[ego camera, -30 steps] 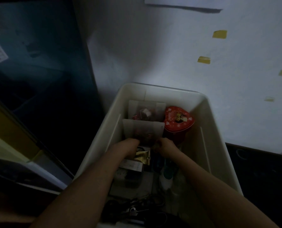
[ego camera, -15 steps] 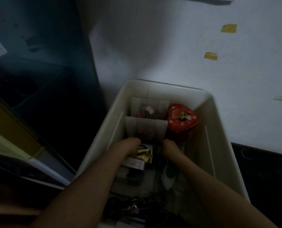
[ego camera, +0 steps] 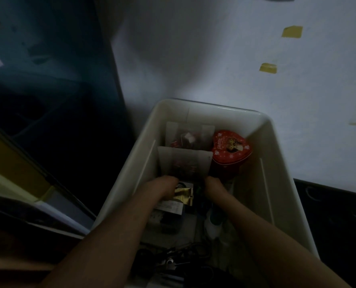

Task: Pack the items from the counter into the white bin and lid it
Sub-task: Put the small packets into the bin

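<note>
The white bin [ego camera: 269, 132] stands open against the wall. Inside it, a clear-fronted pouch [ego camera: 184, 161] stands upright in front of a second pouch [ego camera: 188, 135]. A red heart-shaped tin [ego camera: 231, 148] sits to their right. My left hand [ego camera: 164, 187] grips the front pouch's lower left corner and my right hand [ego camera: 212, 185] grips its lower right corner; the fingers curl down out of sight. A gold sachet [ego camera: 184, 194] lies between my wrists. No lid is in view.
Small boxes [ego camera: 168, 210], a white bottle [ego camera: 214, 225] and dark cables [ego camera: 173, 260] fill the bin's near end. A dark cabinet [ego camera: 48, 100] stands left of the bin. A black surface [ego camera: 335, 215] lies to its right, below a white wall with yellow tape bits [ego camera: 292, 32].
Both hands stay at the front pouch's lower corners and have pushed slightly deeper into the bin. The view has shifted a little; the items have not moved.
</note>
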Demonstrator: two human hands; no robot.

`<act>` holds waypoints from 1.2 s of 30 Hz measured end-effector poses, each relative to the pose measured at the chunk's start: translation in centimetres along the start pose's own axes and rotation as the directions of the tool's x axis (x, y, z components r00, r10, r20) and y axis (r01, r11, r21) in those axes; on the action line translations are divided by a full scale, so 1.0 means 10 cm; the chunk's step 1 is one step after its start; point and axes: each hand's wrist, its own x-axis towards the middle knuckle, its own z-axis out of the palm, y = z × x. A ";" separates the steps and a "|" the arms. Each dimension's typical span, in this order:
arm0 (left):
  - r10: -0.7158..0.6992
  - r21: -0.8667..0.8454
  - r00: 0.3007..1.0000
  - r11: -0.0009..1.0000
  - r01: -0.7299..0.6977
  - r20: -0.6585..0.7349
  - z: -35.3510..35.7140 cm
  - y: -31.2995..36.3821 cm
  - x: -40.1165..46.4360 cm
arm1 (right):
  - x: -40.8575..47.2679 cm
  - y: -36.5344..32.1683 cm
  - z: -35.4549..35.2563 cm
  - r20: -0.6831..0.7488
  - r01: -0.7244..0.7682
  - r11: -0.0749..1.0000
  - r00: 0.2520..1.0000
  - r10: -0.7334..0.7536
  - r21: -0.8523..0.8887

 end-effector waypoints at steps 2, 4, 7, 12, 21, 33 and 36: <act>0.000 -0.008 1.000 1.000 0.000 -0.001 0.00 0.00 0.00 | 0.00 -0.01 0.01 -0.029 -0.009 1.000 1.000 0.008 -0.023; 0.005 -0.024 1.000 1.000 -0.006 -0.013 0.00 0.00 0.00 | -0.01 -0.02 0.02 -0.055 -0.014 0.999 0.998 0.011 -0.051; 0.025 -0.038 0.999 0.999 -0.026 -0.042 0.00 0.00 0.01 | -0.02 -0.03 0.02 -0.065 -0.017 0.997 0.998 0.013 -0.072; 0.024 -0.034 0.999 0.999 -0.025 -0.026 0.01 0.01 0.03 | -0.04 -0.04 -0.02 -0.053 -0.038 0.998 0.998 0.036 -0.041; 0.083 -0.062 0.993 0.994 -0.088 -0.087 -0.12 0.09 -0.06 | -0.22 -0.03 -0.31 -0.103 0.000 1.000 0.995 0.002 0.012; 0.118 -0.404 0.809 0.819 -0.407 -0.576 -0.55 0.92 -0.33 | -1.04 0.27 -1.13 -0.667 0.222 0.948 0.745 -0.015 0.228; 0.126 -0.373 0.727 0.792 -0.483 -0.675 -0.62 1.37 -0.34 | -1.23 0.57 -1.31 -0.757 0.254 0.936 0.653 0.022 0.246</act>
